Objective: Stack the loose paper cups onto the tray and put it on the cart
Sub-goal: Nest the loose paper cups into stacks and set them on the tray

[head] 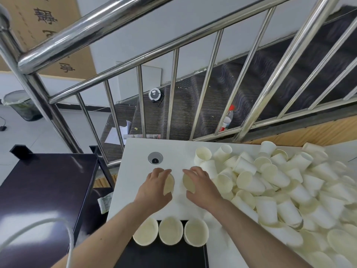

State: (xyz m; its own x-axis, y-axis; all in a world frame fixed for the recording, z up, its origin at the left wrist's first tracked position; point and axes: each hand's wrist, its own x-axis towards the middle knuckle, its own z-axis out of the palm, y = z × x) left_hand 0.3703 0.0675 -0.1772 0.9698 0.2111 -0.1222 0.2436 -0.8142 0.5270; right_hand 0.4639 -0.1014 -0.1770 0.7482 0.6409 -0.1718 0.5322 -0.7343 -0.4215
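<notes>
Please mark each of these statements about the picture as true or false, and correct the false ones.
1. Each hand holds one cup: true; the left hand and the right hand each hold one.
2. Three cups stand on the black tray: true.
3. The loose cups lie left of the hands: false, they lie to the right.
4. The cart carries the tray: false, the tray is on the white table.

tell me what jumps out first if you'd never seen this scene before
The big heap of loose paper cups sprawled over the right side of the white table grabs the eye first. At the table's middle, the left hand and the right hand each hold a cup, and three cups stand in a row on the black tray at the near edge.
</notes>
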